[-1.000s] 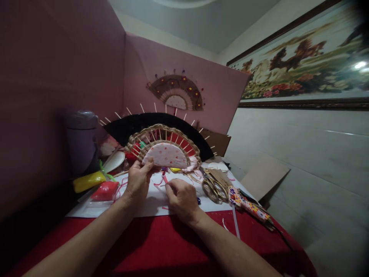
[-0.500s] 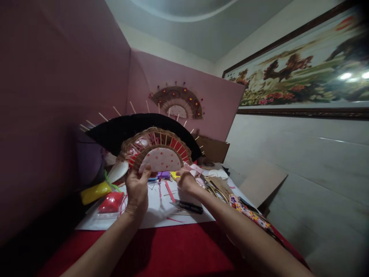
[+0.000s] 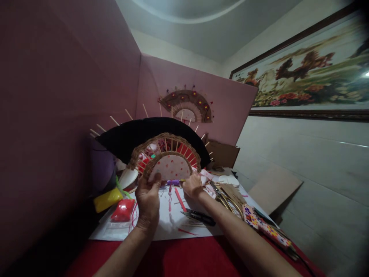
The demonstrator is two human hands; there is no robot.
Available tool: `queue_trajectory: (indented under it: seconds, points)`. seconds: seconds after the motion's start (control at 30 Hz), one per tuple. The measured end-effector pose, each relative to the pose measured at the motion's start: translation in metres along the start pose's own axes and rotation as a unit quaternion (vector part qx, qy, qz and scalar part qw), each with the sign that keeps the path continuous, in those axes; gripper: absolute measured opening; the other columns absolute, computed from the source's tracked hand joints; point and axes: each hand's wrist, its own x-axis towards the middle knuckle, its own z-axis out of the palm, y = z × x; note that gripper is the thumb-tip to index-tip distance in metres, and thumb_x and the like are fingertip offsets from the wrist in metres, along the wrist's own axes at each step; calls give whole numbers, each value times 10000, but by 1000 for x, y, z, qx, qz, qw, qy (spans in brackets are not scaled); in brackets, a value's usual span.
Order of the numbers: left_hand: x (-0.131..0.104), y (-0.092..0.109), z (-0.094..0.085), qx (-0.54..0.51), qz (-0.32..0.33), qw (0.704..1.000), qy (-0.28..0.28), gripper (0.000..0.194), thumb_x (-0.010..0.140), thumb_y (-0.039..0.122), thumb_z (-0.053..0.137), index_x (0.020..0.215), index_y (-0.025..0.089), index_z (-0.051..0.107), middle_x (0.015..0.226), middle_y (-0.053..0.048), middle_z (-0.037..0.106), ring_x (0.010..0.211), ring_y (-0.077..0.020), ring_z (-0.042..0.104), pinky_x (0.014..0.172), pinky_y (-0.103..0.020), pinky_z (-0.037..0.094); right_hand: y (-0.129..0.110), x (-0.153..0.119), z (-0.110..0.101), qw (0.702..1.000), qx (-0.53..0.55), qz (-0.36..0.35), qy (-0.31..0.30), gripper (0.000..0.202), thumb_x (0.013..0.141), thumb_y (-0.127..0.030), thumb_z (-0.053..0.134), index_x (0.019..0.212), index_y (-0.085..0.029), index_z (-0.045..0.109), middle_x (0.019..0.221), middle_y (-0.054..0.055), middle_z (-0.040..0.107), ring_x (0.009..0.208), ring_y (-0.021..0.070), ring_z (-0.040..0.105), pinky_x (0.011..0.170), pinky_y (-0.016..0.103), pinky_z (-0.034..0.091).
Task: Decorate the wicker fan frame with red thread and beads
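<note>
I hold up a handmade fan, with a black band [image 3: 155,129] pierced by thin wooden sticks, a woven brown rim and a white half-round base [image 3: 173,166] with red dots. My left hand [image 3: 148,196] grips the base at its lower left, thumb on the front and the other fingers behind. At the lower right corner of the base, my right hand [image 3: 192,185] has its fingers closed; the fingertips are partly hidden. Below the fan, black thread snips [image 3: 198,216] and a red strip [image 3: 180,199] lie on white paper [image 3: 164,227].
Gold-handled scissors [image 3: 227,200] and a flower-patterned tool [image 3: 266,227] lie on the right. Red [image 3: 123,210] and yellow [image 3: 108,199] packets lie on the left. A finished-looking fan [image 3: 187,104] hangs on the pink panel [image 3: 230,92] behind. Red cloth [image 3: 178,257] covers the front.
The view has turned slightly, so everything sits further right and lower. My right hand's fingers have curled in at the fan's lower right corner. My left hand keeps its grip.
</note>
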Motion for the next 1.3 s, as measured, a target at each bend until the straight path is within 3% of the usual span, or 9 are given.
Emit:
queue_trajectory:
  seconds: [0.17,0.33,0.5,0.6,0.67,0.73,0.8,1.07,1.3]
  points:
    - [0,1,1,-12,19,1000,-2,323,726,281,704,1043,253,648,1058,-16,674,937,-175,616,784,-251,491,-22,-17,-3,995,69,-66,43,216,845,-265,540,854,-126,705,908,160,692,903,264,615,761,332,442]
    - [-2,5,1,0,27,1000,8,329,716,283,719,1037,246,658,1034,-16,683,962,-188,616,829,-264,484,-51,-23,3,971,169,-157,61,124,774,-171,576,768,-174,700,703,37,702,639,154,601,607,226,422]
    - [-2,7,0,27,13,1000,6,329,715,311,718,1031,247,654,904,-6,706,846,-188,652,700,-248,509,-67,-25,7,945,226,-228,61,168,740,-143,584,828,-217,707,670,-36,687,658,132,602,631,198,441]
    - [-1,6,-1,19,13,1000,-1,324,724,310,710,1034,245,647,858,-4,702,827,-185,653,692,-245,508,-53,-18,4,952,217,-215,38,165,721,-126,611,809,-221,712,729,-32,707,674,130,610,634,196,449]
    - [0,5,-1,14,25,1000,7,312,727,304,707,1027,243,649,849,3,691,798,-165,643,688,-232,504,-34,-10,2,968,189,-160,35,121,763,-132,608,806,-182,709,804,31,713,718,162,620,656,239,465]
    - [0,5,-1,13,24,999,21,307,719,304,712,1013,240,653,837,11,682,706,-134,624,650,-220,499,-13,0,0,984,150,-88,39,130,839,-163,587,920,-137,685,968,109,682,847,207,625,742,310,489]
    - [0,5,0,11,17,999,28,317,704,301,724,1007,241,655,834,20,678,635,-108,601,622,-215,496,5,7,0,992,111,-33,38,258,909,-293,550,1140,-180,576,1173,89,580,981,202,598,823,379,512]
    - [1,4,2,6,26,999,46,349,692,308,727,1020,220,651,805,18,668,578,-85,588,569,-203,498,35,13,-4,999,25,32,34,307,905,-304,557,1179,-168,543,1184,84,568,986,208,597,822,408,517]
    - [5,7,1,-7,9,999,38,349,685,312,728,1010,216,646,848,18,656,588,-75,585,576,-198,486,73,17,-34,989,-20,110,93,254,915,-330,468,961,-206,685,921,94,708,875,228,661,687,287,441]
